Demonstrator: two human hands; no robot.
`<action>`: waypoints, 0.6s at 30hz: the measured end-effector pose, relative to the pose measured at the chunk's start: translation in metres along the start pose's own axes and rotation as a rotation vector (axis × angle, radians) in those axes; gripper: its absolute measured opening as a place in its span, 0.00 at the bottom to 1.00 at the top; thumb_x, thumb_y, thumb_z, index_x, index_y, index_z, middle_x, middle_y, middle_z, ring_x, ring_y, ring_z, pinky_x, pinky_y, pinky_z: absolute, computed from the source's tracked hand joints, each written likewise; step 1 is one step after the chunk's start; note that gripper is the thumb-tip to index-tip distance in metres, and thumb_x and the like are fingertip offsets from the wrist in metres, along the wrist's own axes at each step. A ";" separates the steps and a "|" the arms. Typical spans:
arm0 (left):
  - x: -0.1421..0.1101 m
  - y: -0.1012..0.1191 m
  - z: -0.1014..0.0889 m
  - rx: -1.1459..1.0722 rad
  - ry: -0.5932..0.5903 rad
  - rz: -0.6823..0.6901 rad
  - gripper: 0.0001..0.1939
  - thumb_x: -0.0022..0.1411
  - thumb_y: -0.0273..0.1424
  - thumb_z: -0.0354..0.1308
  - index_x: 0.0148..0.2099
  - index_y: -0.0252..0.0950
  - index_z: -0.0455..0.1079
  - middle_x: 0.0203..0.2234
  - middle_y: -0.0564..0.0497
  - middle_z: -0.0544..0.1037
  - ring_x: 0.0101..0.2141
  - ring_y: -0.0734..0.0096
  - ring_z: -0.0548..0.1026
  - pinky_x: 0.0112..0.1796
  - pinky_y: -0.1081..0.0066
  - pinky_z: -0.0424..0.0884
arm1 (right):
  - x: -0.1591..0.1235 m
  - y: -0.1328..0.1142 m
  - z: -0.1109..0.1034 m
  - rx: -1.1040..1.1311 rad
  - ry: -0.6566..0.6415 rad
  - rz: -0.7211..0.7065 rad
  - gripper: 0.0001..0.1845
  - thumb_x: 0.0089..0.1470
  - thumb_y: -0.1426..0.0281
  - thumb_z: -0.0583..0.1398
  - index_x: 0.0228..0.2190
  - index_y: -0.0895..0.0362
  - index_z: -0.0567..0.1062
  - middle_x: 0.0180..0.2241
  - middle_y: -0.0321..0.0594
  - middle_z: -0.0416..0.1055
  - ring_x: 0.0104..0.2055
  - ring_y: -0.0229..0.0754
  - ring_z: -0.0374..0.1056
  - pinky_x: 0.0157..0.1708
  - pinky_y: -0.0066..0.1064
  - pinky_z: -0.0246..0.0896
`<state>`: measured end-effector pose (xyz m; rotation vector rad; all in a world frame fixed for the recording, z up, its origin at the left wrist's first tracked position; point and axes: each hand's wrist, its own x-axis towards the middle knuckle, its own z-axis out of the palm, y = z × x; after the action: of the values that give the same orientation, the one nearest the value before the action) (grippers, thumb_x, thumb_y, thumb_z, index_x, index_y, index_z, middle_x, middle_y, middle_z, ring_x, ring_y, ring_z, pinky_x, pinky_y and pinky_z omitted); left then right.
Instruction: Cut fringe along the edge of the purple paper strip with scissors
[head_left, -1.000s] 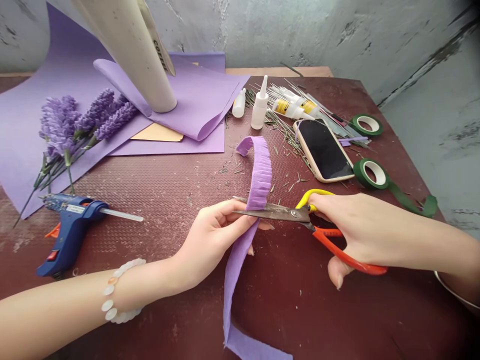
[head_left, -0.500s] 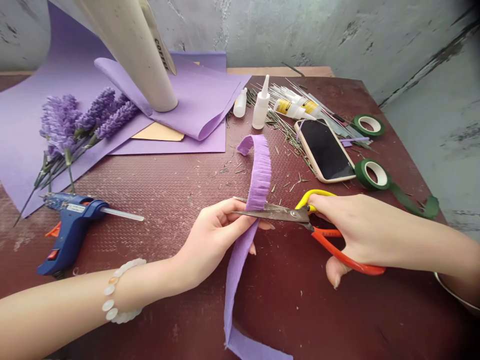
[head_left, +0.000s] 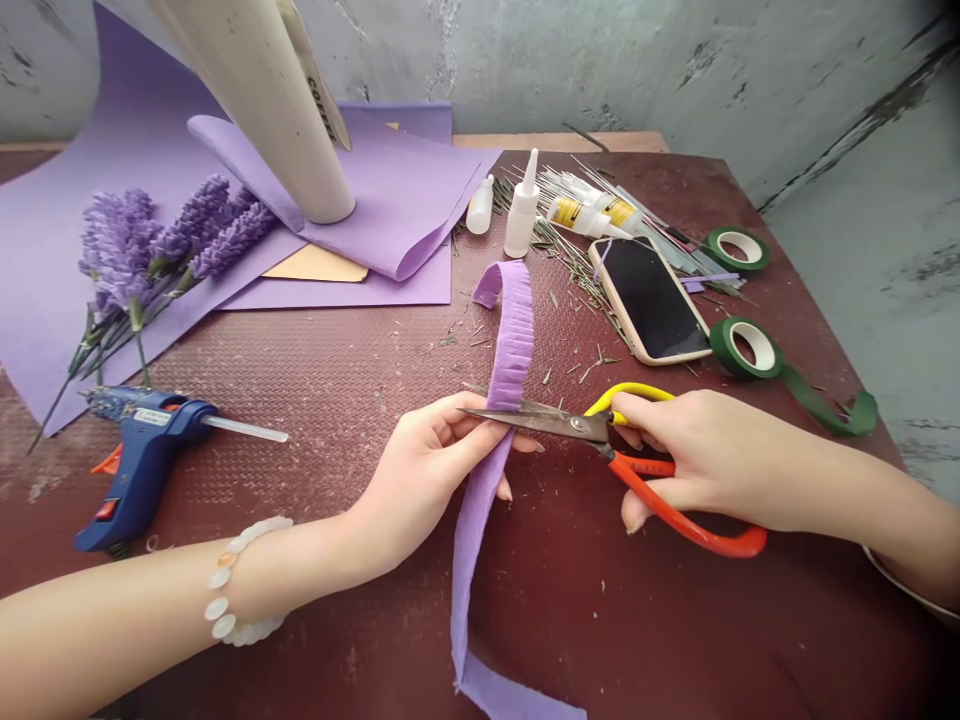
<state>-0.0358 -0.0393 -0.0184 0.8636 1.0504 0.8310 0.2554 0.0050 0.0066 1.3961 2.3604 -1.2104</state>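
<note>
Over a dark red, textured surface [head_left: 337,350], we see two bare hands and one long purple strip [head_left: 514,345]. The left hand [head_left: 420,470] pinches the strip between thumb and fingers; the right hand [head_left: 720,450] grips one pair of scissors [head_left: 555,422] by its yellow and red handles. One metal blade crosses in front of the strip, beside the left thumb; the other we can barely make out. Above the blades the strip is fringed and curls over; below, it hangs smooth, folds, and leaves our view at the bottom edge. Around it we count four small bottles [head_left: 521,228], one standing upright, two rolls of green tape [head_left: 721,345], one phone [head_left: 651,300] and one blue glue gun [head_left: 139,470]. We cannot count the fuzzy purple flowers [head_left: 225,245], which overlap, or the thin wires [head_left: 574,260]. One pale cylinder [head_left: 277,110], cut off at the top, rests on purple sheets [head_left: 420,200].
</note>
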 end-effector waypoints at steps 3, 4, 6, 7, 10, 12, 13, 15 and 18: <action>0.000 0.000 0.000 0.001 -0.005 0.004 0.17 0.71 0.44 0.75 0.43 0.35 0.81 0.38 0.43 0.92 0.23 0.68 0.83 0.28 0.71 0.83 | -0.001 0.000 -0.004 0.013 -0.025 -0.002 0.27 0.59 0.45 0.71 0.31 0.45 0.62 0.26 0.29 0.77 0.23 0.45 0.67 0.25 0.36 0.54; 0.000 0.000 0.000 -0.003 -0.006 0.005 0.17 0.70 0.44 0.76 0.42 0.35 0.82 0.37 0.43 0.92 0.23 0.69 0.83 0.28 0.72 0.82 | -0.002 -0.001 -0.005 0.018 -0.022 0.006 0.26 0.59 0.46 0.71 0.31 0.45 0.62 0.26 0.29 0.77 0.23 0.46 0.68 0.26 0.37 0.54; -0.001 0.000 0.000 -0.014 -0.009 0.005 0.16 0.69 0.42 0.78 0.42 0.35 0.82 0.37 0.45 0.92 0.24 0.70 0.83 0.28 0.73 0.82 | -0.004 -0.004 -0.006 0.045 -0.009 0.026 0.25 0.59 0.48 0.70 0.31 0.45 0.63 0.26 0.29 0.78 0.24 0.46 0.68 0.27 0.37 0.54; -0.001 0.001 0.000 -0.022 -0.009 0.005 0.15 0.68 0.41 0.79 0.41 0.35 0.82 0.36 0.45 0.92 0.24 0.70 0.83 0.28 0.73 0.82 | -0.005 -0.006 -0.006 0.066 -0.007 0.031 0.23 0.59 0.49 0.69 0.31 0.45 0.63 0.27 0.29 0.79 0.25 0.46 0.69 0.28 0.37 0.55; 0.000 0.002 0.001 -0.038 -0.004 -0.003 0.14 0.66 0.39 0.80 0.40 0.36 0.82 0.35 0.47 0.92 0.24 0.71 0.82 0.28 0.75 0.81 | -0.007 -0.010 -0.007 0.109 -0.015 0.026 0.20 0.60 0.52 0.67 0.30 0.46 0.63 0.27 0.30 0.81 0.25 0.46 0.69 0.28 0.38 0.56; 0.000 0.002 0.001 -0.040 0.001 -0.010 0.15 0.66 0.40 0.80 0.40 0.36 0.82 0.35 0.47 0.91 0.23 0.71 0.82 0.28 0.75 0.81 | -0.006 -0.010 -0.007 0.104 -0.017 0.019 0.21 0.61 0.52 0.67 0.30 0.46 0.63 0.27 0.30 0.81 0.24 0.46 0.70 0.28 0.38 0.57; 0.000 0.002 0.001 -0.037 0.002 -0.012 0.15 0.66 0.40 0.80 0.40 0.36 0.82 0.35 0.46 0.91 0.23 0.71 0.82 0.27 0.74 0.81 | -0.006 -0.008 -0.007 0.093 -0.023 0.015 0.22 0.61 0.51 0.67 0.30 0.46 0.63 0.27 0.30 0.80 0.24 0.46 0.70 0.28 0.38 0.57; 0.000 0.002 0.001 -0.027 0.009 -0.017 0.16 0.65 0.42 0.81 0.40 0.36 0.82 0.35 0.46 0.91 0.23 0.70 0.82 0.27 0.73 0.81 | -0.004 -0.003 -0.007 0.075 -0.051 -0.003 0.22 0.62 0.49 0.66 0.30 0.46 0.63 0.27 0.31 0.80 0.24 0.47 0.72 0.27 0.37 0.57; 0.000 0.001 0.001 -0.029 0.008 -0.022 0.16 0.65 0.41 0.81 0.40 0.36 0.82 0.35 0.46 0.92 0.23 0.70 0.82 0.28 0.73 0.82 | -0.002 0.006 -0.006 0.024 -0.058 -0.037 0.23 0.63 0.46 0.66 0.31 0.46 0.63 0.27 0.31 0.78 0.24 0.48 0.72 0.26 0.37 0.56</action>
<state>-0.0351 -0.0392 -0.0167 0.8233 1.0503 0.8301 0.2633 0.0093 0.0081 1.3114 2.3509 -1.2748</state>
